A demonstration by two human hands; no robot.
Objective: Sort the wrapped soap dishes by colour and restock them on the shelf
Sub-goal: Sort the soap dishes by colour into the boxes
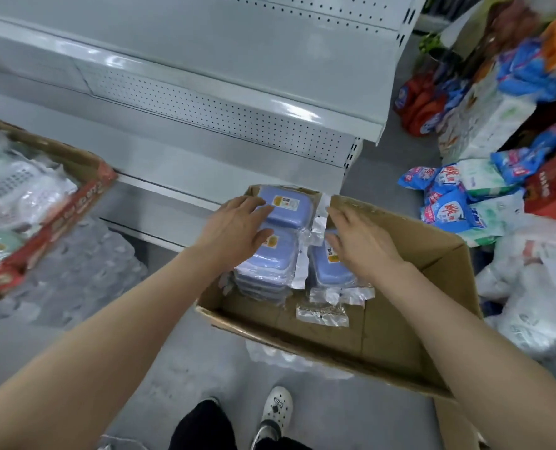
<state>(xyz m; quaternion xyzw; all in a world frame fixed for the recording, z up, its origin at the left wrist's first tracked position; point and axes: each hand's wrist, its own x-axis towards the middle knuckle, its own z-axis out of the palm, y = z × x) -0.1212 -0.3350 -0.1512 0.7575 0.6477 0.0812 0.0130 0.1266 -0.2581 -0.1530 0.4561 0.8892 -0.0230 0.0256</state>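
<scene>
Blue soap dishes in clear wrap lie stacked in an open brown cardboard box (400, 323) on the floor. My left hand (234, 227) rests flat on the left stack of blue dishes (286, 206), fingers spread, not gripping. My right hand (357, 241) lies with fingers apart on the right blue dish stack (330, 271). White shelves (205, 102) stand empty behind the box. To the left, a red-edged box (75, 203) holds white and green wrapped dishes.
Bags of blue-and-white detergent (448, 196) and other goods are piled at the right. White plastic bags (529, 306) lie beside the brown box. Bubble wrap (82, 264) covers the floor at left. My shoe (275, 414) stands on grey floor.
</scene>
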